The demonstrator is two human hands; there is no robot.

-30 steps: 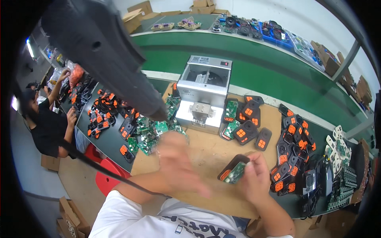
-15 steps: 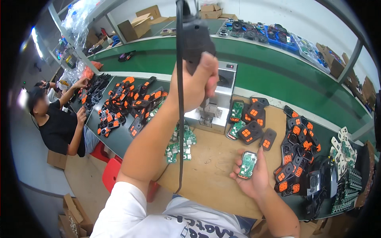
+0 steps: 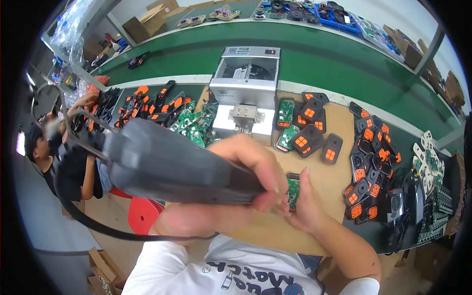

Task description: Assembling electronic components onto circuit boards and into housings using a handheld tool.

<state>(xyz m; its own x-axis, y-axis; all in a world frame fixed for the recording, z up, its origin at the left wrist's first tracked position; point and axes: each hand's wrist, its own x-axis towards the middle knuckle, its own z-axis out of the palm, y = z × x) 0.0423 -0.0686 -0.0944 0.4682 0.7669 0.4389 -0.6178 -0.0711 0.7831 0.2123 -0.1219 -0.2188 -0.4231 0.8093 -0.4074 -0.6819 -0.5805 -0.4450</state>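
A black electric screwdriver (image 3: 172, 164), tilted nearly level, fills the left middle close up. My left hand (image 3: 255, 167) is wrapped round it, a little blurred. The screwdriver's narrow end points right, toward a small black casing with a green circuit board (image 3: 293, 192) in it. My right hand (image 3: 310, 209) holds that casing over the near part of the table. Left fingers overlap the casing, so its lower part and the screwdriver's tip are hidden; I cannot tell whether the tip touches the board.
Behind stands a silver screw feeder (image 3: 246, 93). Black-and-orange casings (image 3: 312, 140) lie right of it, and a larger heap (image 3: 368, 167) farther right. Loose green boards (image 3: 194, 123) lie left. A cable (image 3: 98, 223) loops from the screwdriver. A co-worker (image 3: 42, 152) sits at far left.
My left hand has brought the screwdriver down from upright before the feeder to nearly level beside the casing. My right hand still holds the casing. The view has shifted somewhat.
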